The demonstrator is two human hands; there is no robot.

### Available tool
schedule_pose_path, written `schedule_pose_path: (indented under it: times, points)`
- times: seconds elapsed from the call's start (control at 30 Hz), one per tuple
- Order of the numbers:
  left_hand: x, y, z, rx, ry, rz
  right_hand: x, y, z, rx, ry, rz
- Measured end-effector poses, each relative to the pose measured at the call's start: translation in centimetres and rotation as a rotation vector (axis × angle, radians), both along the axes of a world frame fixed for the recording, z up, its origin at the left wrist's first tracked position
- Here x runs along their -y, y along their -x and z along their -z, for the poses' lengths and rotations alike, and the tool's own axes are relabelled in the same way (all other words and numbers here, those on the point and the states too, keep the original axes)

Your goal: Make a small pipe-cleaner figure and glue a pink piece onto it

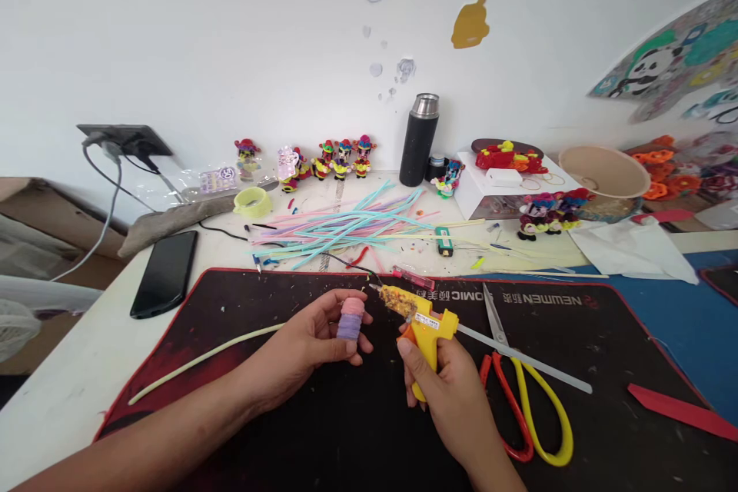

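My left hand [311, 338] is closed around a small roll of fuzzy pipe cleaner [350, 320], pink at the top and purple below. In my right hand [447, 380] is a yellow hot glue gun [427, 330], its grip wrapped by the fingers and its nozzle pointing left toward the roll. The nozzle tip is close to the roll but apart from it. A clear glue stick [530, 361] juts out of the gun's back. Past my left wrist lies a pale yellow pipe cleaner [207, 357] on the black mat [277, 446].
Scissors [522, 392] with red and yellow handles lie right of the gun. Behind the mat are loose pipe cleaners [346, 227], a thermos [419, 140], small figures [343, 159] and a white box [490, 196]. A phone [165, 273] lies left; a red strip [683, 411] lies right.
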State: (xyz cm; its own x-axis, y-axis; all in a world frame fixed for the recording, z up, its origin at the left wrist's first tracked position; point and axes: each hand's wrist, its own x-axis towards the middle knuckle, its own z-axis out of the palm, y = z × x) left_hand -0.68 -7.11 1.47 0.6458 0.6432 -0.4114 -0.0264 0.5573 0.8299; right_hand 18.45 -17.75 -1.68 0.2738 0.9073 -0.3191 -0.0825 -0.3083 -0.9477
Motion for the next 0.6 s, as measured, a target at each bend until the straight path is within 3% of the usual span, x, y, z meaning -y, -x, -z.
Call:
schedule_pose_path:
  times: [0.37,0.6]
  points:
    - [0.21,-0.49,-0.12,-0.010,0.024,0.037,-0.12,0.03,-0.18,-0.007,0.018,-0.005]
    - [0.28,-0.33,0.30,-0.008,0.031,-0.009,-0.22,0.08,-0.12,-0.014,0.020,0.005]
